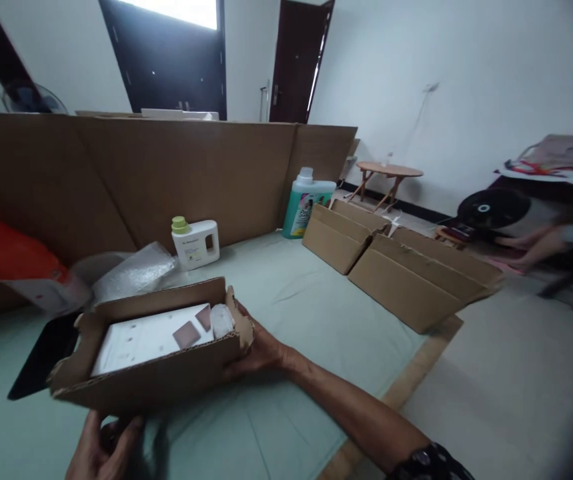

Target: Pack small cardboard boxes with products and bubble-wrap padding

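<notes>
Pale green matting (pixel 316 307) covers the floor of a white-walled room, backed by a long cardboard sheet (pixel 166 173). At centre-left, an open cardboard box (pixel 151 373) is held between two bare hands: the right hand (pixel 261 350) grips its 3 o'clock end, fingers curled on the wall; the left hand (pixel 101 450), at 6 o'clock, is clenched under the near edge. Inside lie a white slab (pixel 141 340) and a wrapped item (pixel 221 320). At 12 o'clock stand a white jug (pixel 196 243) and a green detergent bottle (pixel 303 207), their labels too small to read. Two empty cartons (pixel 396 267) sit at 2 o'clock.
</notes>
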### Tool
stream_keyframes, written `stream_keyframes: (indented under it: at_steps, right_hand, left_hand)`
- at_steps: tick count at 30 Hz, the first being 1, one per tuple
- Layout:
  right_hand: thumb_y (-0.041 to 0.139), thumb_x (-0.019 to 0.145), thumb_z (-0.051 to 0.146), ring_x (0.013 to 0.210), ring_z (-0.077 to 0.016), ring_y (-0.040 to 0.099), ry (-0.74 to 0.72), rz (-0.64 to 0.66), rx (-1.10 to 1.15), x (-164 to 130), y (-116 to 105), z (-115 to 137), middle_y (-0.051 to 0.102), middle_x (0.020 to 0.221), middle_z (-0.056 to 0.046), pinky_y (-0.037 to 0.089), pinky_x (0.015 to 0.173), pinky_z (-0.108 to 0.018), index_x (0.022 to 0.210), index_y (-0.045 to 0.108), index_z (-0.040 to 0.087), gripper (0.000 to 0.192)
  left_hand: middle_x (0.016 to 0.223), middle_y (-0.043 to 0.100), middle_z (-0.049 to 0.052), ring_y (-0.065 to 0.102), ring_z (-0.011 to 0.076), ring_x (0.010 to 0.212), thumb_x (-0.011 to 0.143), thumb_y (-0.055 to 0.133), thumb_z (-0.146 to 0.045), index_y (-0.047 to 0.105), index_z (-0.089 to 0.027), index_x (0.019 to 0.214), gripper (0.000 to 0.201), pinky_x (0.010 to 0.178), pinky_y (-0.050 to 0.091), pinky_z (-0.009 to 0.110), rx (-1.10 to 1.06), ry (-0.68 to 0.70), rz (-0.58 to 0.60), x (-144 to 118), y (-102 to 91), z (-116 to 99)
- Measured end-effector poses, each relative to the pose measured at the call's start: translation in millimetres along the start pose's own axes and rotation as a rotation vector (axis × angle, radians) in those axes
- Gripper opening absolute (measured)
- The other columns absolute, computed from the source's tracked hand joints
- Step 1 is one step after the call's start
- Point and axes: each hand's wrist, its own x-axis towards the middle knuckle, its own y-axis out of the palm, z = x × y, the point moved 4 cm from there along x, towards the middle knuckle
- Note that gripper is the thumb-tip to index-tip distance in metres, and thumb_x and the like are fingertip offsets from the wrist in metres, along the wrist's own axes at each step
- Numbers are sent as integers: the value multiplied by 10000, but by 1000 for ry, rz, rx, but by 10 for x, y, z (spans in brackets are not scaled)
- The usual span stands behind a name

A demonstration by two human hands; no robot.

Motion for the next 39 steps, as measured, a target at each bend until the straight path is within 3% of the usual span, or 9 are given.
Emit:
stream_keyframes:
  at_steps: [2,4,6,8,12,16,25,34,39]
  right_hand:
    - [948,520,466,1443,-345,377,11,-134,-66,-139,-247,17,362,1586,-173,289,1208,-450,1609,144,200,1379]
    - [902,603,470,1396,-328,445,57,-293,-121,-328,-610,16,419,1550,-167,353,1169,-454,1600,153,207,1274]
    - [848,654,497,1273,-304,565,129,-499,-228,-523,-1048,-2,524,1466,-148,462,1071,-455,1582,181,229,1174]
    - [806,667,516,1149,-287,634,190,-708,-376,-681,-1487,-21,591,1387,-131,528,965,-454,1553,227,242,1094]
    - [761,677,473,1284,-311,533,242,-982,-581,-769,-2176,-92,476,1485,-199,466,1026,-484,1539,215,183,1061]
    - [748,664,416,1455,-320,328,289,-1148,-726,-679,-2566,-233,326,1565,-273,292,1169,-493,1533,166,85,1097]
    - [710,709,449,1409,-306,409,311,-1256,-897,-668,-2774,-399,433,1488,-287,324,1158,-446,1484,265,26,989]
    - [769,644,431,1295,-375,516,280,-1352,-997,-621,-2921,-424,552,1362,-276,386,1109,-519,1377,420,54,896]
    - [713,683,626,1324,-447,467,255,-1272,-953,-700,-2570,-160,518,1369,-312,358,1109,-608,1340,449,26,928]
  left_hand:
    - [1209,682,105,728,296,999,771,665,-658,458,-264,1386,760,768,622,364,-46,84,95,191,295,-243]
    - [1472,490,155,658,316,1179,803,670,-587,306,-284,1510,851,879,604,407,-76,198,161,366,617,-493]
    - [1581,320,180,554,345,1317,829,663,-525,210,-287,1560,892,966,564,472,-56,327,182,464,928,-693]
    - [1603,261,182,496,353,1368,865,633,-472,236,-279,1558,822,1020,524,515,-20,453,195,458,1198,-796]
    - [1629,222,173,501,349,1360,932,549,-387,345,-271,1519,631,1039,502,550,79,571,295,278,1558,-643]
    - [1608,313,157,435,377,1418,927,539,-351,523,-245,1416,501,1079,466,576,179,624,283,142,1618,-336]
    - [1476,528,108,521,327,1362,938,528,-380,700,-276,1205,334,1109,457,539,157,633,259,-64,1389,-167]
    - [1498,510,110,542,297,1348,957,493,-278,676,-271,1232,331,1041,537,477,263,784,264,-91,1389,-74]
    - [1484,520,173,533,323,1354,870,549,-156,647,-215,1261,408,1038,539,498,476,881,335,-288,1220,-250]
